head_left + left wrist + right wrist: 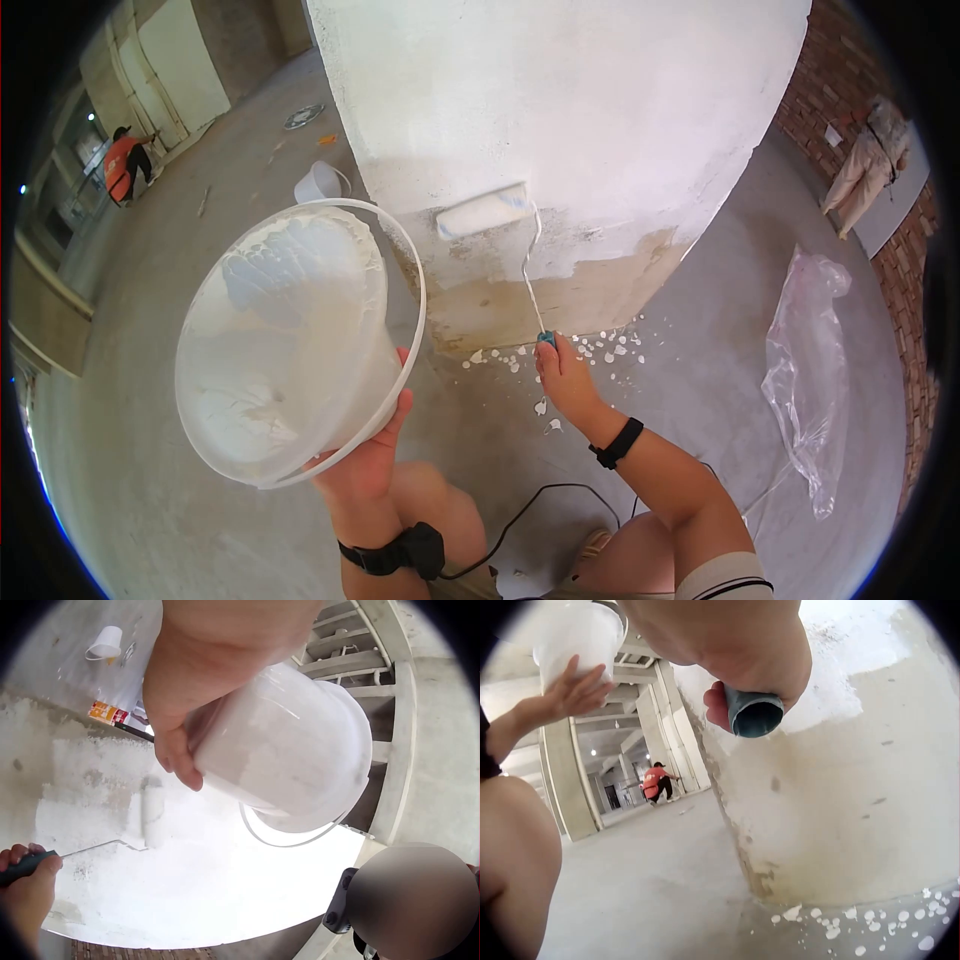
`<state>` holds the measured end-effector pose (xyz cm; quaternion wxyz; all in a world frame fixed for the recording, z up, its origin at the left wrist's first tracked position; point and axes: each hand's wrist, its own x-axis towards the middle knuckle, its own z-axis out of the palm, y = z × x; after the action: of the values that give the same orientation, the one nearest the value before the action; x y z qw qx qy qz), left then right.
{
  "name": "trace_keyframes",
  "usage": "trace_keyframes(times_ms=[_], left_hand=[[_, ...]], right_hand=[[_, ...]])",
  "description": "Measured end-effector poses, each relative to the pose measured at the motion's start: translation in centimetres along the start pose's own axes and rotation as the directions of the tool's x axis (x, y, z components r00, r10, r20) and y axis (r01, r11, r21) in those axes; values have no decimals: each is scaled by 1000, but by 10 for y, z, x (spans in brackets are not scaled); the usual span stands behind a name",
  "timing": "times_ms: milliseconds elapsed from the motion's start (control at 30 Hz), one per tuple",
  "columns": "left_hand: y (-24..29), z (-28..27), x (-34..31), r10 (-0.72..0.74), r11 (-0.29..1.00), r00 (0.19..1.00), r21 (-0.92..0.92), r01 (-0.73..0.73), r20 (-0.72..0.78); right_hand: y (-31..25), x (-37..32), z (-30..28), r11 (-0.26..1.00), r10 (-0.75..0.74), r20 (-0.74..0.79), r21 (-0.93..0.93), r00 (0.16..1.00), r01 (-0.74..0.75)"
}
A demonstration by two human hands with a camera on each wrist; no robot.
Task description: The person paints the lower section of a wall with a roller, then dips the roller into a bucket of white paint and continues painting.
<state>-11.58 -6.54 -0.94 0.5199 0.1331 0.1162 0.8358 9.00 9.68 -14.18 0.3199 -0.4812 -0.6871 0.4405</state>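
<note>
Lg bucket (290,330), tipped, front-L of pillar (580,120), white coating smeared inside. L hand (366,460) part-curled round its base. R hand (568,382) closed on roller (485,212) handle (546,339); roller against pillar. Sm. bucket (318,184) on floor, L of pillar, contents unclear.

"How is the left hand (362,466) posed?"

"It is raised, fingers (590,679) spread and mostly straight, with the left forearm (364,522) standing nearly vertical in the head view."

"And the right hand (570,382)?"

"Fingers curled in a grip, thumb (49,867) extended; the right arm (660,472) reaches forward, bent at the elbow (700,505)."
</note>
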Motion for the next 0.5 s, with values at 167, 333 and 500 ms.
trace_keyframes(times_ms=[167,333,500], left_hand=[[-4,1,-1,-12,999,1000,40,12,0],[-8,0,1,-31,999,999,16,31,40],[-11,1,1,-44,999,999,-11,44,-3]], right_hand=[[47,-21,6,991,29,-23,-129,999,-31],[39,-38,-5,986,113,28,-129,993,-109],[18,-21,-20,993,-31,-9,116,999,32]])
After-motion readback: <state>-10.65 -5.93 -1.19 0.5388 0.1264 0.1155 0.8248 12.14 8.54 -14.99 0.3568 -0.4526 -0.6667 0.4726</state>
